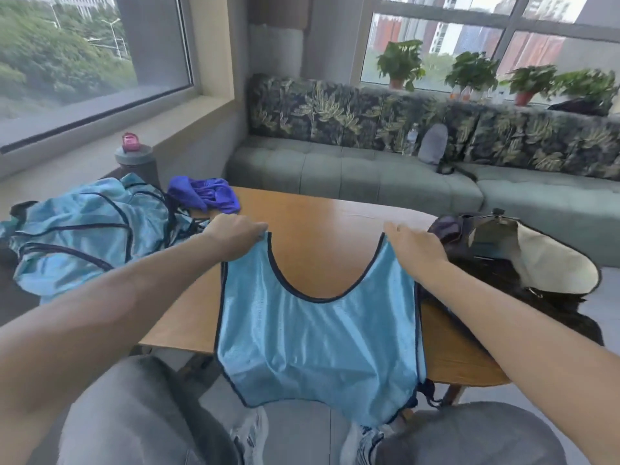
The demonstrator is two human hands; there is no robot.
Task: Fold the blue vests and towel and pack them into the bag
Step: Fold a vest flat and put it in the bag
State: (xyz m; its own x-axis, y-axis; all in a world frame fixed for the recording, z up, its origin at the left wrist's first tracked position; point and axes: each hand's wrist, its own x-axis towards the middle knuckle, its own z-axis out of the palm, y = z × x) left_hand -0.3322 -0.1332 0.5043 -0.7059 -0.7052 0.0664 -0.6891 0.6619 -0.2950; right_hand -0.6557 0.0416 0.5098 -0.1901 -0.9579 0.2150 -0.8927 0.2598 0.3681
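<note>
A light blue vest with dark trim lies spread over the near edge of the wooden table, its lower part hanging over the edge toward my knees. My left hand grips its left shoulder strap. My right hand holds the right strap. A heap of more blue vests lies at the table's left. A crumpled purple-blue towel sits behind that heap. The dark bag, open with a pale lining, rests at the table's right end.
A grey bottle with a pink lid stands by the window ledge at the left. A green sofa with leaf-print cushions runs behind the table. Potted plants line the far sill. My knees are under the table's near edge.
</note>
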